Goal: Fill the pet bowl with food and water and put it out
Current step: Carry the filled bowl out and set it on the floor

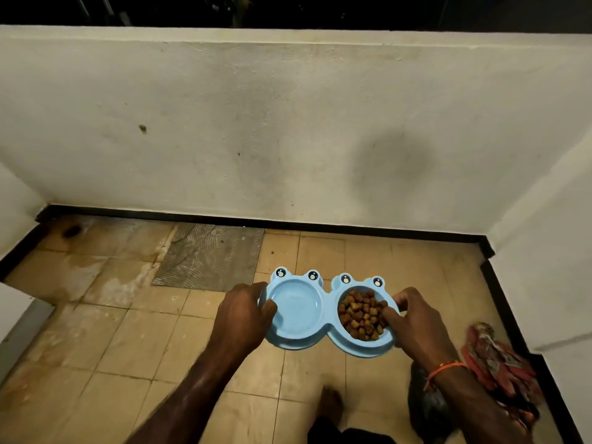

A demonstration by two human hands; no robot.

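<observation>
- Blue double pet bowl (326, 315) held level above the tiled floor (128, 347), near the wall.
- Left hand (245, 312) grips its left rim; right hand (413, 318) grips the right rim.
- Kibble (362, 315) fills the right cup; tilting could spill it.

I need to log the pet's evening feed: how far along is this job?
Food looks done: the right cup of the blue double bowl holds kibble. Water in the left cup can't be told. In hand: the left hand and right hand grip the bowl's ends above the tiled floor. Left: letting go.
</observation>
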